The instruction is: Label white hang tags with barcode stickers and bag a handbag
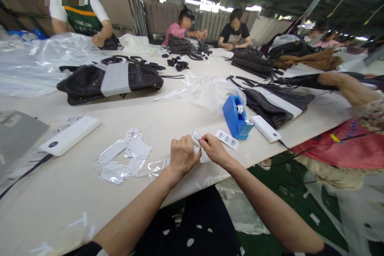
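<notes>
My left hand (183, 154) is closed around a small white printed tag (196, 140), low over the table's near edge. Pinched fingers of my right hand (215, 149) meet the tag's right side. Just beyond that hand lies a strip of barcode stickers (227, 140). Close behind it stands a blue tape dispenser (235, 118). To the left, several white tags in clear plastic sleeves (126, 154) lie in a loose pile. A clear plastic sleeve (157, 168) rests beside my left wrist. The tag's lower part is hidden by my fingers.
Dark handbags (144, 76) wrapped in white paper lie on the table (174, 118), with another dark bag (267, 106) at right. White power banks (70, 136) trail cables. Clear plastic sheeting (45, 64) covers the far left. Co-workers sit opposite; another person's arm (348, 88) reaches in from the right.
</notes>
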The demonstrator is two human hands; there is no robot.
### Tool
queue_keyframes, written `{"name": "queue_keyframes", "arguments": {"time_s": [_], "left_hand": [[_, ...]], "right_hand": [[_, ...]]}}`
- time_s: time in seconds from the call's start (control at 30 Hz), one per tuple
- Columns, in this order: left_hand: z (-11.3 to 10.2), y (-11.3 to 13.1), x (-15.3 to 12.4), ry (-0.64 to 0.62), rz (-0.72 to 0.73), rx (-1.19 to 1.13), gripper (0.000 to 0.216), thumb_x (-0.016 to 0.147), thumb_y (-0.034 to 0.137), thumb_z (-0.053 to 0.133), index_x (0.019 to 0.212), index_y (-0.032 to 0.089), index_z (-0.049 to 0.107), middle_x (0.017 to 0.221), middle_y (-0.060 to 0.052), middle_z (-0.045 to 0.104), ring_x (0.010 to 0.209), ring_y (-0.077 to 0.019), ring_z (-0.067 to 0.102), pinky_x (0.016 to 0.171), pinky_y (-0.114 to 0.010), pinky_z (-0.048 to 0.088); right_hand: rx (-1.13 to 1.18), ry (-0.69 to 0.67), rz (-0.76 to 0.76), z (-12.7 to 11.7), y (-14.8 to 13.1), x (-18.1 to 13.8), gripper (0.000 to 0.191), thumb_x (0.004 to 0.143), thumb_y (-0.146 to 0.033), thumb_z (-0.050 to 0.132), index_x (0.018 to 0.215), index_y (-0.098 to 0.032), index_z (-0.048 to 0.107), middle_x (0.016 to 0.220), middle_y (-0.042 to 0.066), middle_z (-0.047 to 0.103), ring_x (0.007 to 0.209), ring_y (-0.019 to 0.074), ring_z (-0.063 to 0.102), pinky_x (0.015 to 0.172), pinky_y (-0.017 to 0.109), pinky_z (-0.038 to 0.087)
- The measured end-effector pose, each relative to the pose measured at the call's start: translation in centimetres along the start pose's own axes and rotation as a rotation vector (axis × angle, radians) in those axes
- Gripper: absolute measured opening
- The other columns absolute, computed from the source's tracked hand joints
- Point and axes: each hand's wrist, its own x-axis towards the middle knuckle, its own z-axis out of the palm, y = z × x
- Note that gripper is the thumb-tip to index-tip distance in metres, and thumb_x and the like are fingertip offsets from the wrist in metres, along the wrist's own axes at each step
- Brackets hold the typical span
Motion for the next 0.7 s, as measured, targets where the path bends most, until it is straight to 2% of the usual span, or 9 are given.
{"name": "queue_keyframes", "arguments": {"time_s": [0.13, 0.27, 0.47, 0.7], "left_hand": [[0.1, -0.6, -0.3, 0.096, 0.069, 0.005, 0.023, 0.076, 0.036, 0.050, 0.080, 0.013, 0.053, 0.072, -0.008, 0.059, 0.069, -0.0244, 0.055, 0.065, -0.036, 0.030], [0.1, -1.4, -0.5, 0.140, 0.130, -0.006, 0.026, 0.076, 0.039, 0.050, 0.082, 0.014, 0.053, 0.071, -0.007, 0.058, 0.069, -0.0236, 0.054, 0.067, -0.037, 0.031], [0.2, -2.2, -0.8, 0.097, 0.128, -0.036, 0.023, 0.072, 0.035, 0.052, 0.083, 0.015, 0.053, 0.073, -0.006, 0.059, 0.071, -0.0227, 0.054, 0.067, -0.036, 0.031], [0.1, -2.6, -0.7, 0.037, 0.130, -0.051, 0.024, 0.072, 0.036, 0.053, 0.084, 0.016, 0.053, 0.076, -0.006, 0.061, 0.073, -0.0222, 0.055, 0.068, -0.036, 0.030]], "right_hand": [[0.073, 0.005, 0.019, 0.2, -0.1, -0.1, 0.013, 0.081, -0.020, 0.044, 0.069, -0.018, 0.050, 0.063, -0.001, 0.053, 0.061, 0.0124, 0.048, 0.059, 0.023, 0.033], [0.128, 0.007, 0.020, 0.3, -0.2, -0.2, 0.013, 0.079, -0.021, 0.044, 0.068, -0.018, 0.050, 0.062, -0.002, 0.052, 0.061, 0.0121, 0.048, 0.059, 0.023, 0.033], [0.184, 0.007, 0.010, 0.6, -0.1, 0.0, 0.012, 0.076, -0.021, 0.047, 0.065, -0.018, 0.051, 0.060, -0.003, 0.051, 0.060, 0.0115, 0.046, 0.058, 0.023, 0.033], [0.290, 0.055, 0.081, 2.4, 1.3, -0.5, 0.017, 0.076, -0.027, 0.044, 0.064, -0.017, 0.052, 0.052, -0.003, 0.049, 0.052, 0.0108, 0.045, 0.053, 0.023, 0.034]]}}
